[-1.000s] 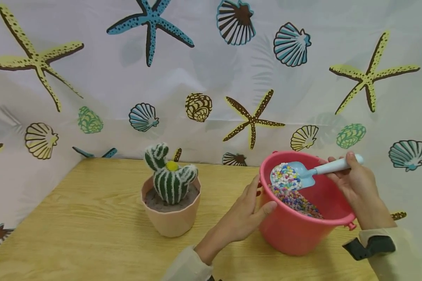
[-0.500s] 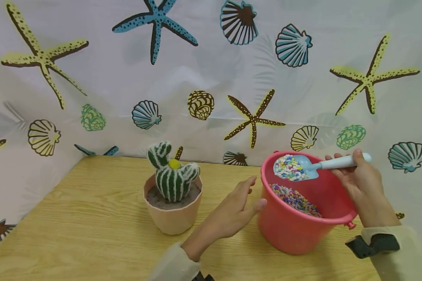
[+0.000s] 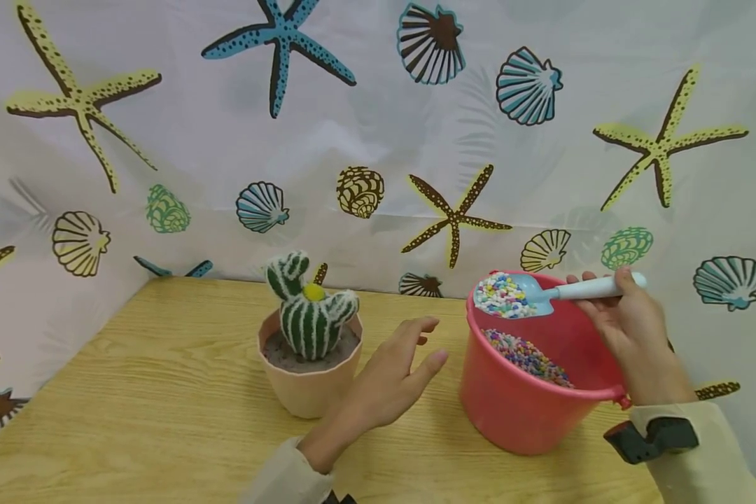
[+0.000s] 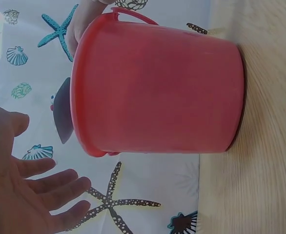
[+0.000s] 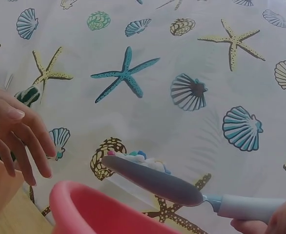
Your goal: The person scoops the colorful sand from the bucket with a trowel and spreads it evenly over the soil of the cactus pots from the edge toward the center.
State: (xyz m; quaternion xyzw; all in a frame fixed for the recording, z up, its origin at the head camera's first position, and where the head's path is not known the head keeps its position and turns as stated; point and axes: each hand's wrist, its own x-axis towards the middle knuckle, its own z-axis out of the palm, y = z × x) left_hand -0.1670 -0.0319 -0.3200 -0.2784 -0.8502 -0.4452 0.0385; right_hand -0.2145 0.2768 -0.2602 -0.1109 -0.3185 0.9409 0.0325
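My right hand [image 3: 636, 332] grips the white handle of a light blue toy shovel [image 3: 537, 292]. A heap of small, multicoloured beads [image 3: 500, 297] fills the shovel's blade, which is held over the left part of a pink bucket's [image 3: 510, 402] rim. Inside the bucket lie more of the same beads [image 3: 529, 360]. In the right wrist view the shovel [image 5: 157, 183] appears side on, above the rim. My left hand [image 3: 384, 378], fingers spread and holding nothing, is between the bucket and a potted cactus [image 3: 309, 329]. The left wrist view has this hand [image 4: 33, 195] apart from the bucket wall.
The cactus, knitted-looking with a yellow flower, stands in a peach pot [image 3: 309, 388] left of the bucket. Both rest on a wood-grain table [image 3: 164, 392]. Behind hangs a white cloth [image 3: 378, 126] printed with starfish and shells.
My left hand has let go of the bucket's side and moved left toward the pot. The loaded shovel has risen, swung slightly right, then come back left over the rim.
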